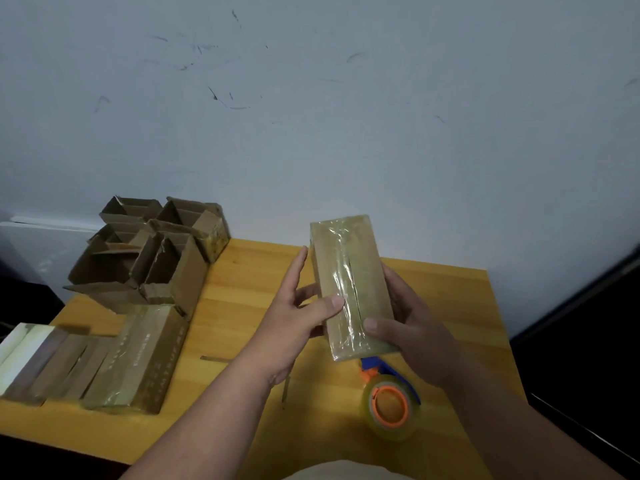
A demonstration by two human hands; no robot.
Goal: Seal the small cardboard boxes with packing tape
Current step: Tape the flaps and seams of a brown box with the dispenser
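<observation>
I hold a small closed cardboard box above the table, long side pointing away from me. Clear tape runs shiny along its top seam. My left hand grips its left side, thumb pressing on the taped seam. At the near right corner my right hand holds the box, thumb on top. A tape dispenser with a blue handle, orange hub and clear roll lies on the table just below the box, touched by neither hand.
Several open, unsealed boxes are stacked at the table's back left. Closed boxes lie in a row at the near left. The wooden table meets a pale wall; its right edge drops to a dark floor.
</observation>
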